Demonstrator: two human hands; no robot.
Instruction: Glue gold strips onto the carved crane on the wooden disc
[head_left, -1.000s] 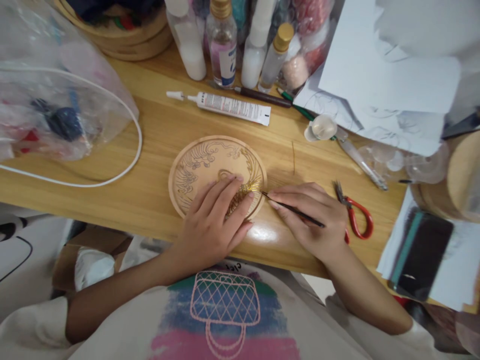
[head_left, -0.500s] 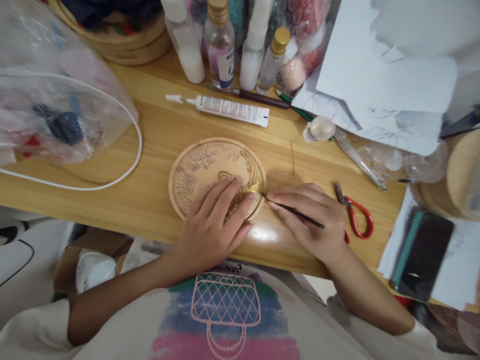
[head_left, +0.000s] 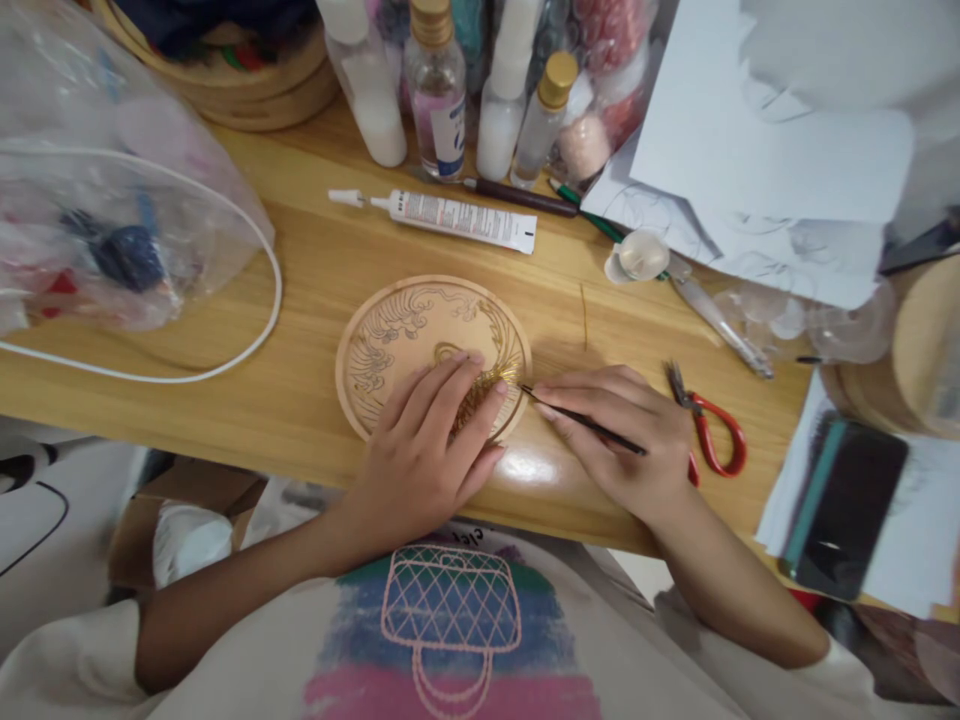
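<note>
A round wooden plaque [head_left: 405,335] with a raised rim lies on the table, its face drawn with dark swirling lines. Gold wire [head_left: 504,372] follows part of the pattern on its right side. My left hand [head_left: 424,450] rests flat over the lower part of the plaque, fingers stretched out, hiding some of the design. To the right, my right hand [head_left: 626,435] pinches a thin black pointed tool [head_left: 596,428], whose tip is at the plaque's right rim. Whether the tip grips any wire is too small to tell. A loose gold wire [head_left: 584,318] lies above my right hand.
Red-handled pliers [head_left: 716,435] lie right of my right hand. A white glue tube [head_left: 465,218] lies beyond the plaque, before several bottles [head_left: 437,110]. Papers [head_left: 772,150] and a phone [head_left: 851,505] occupy the right side. A plastic bag [head_left: 112,200] and white cable [head_left: 279,290] are left.
</note>
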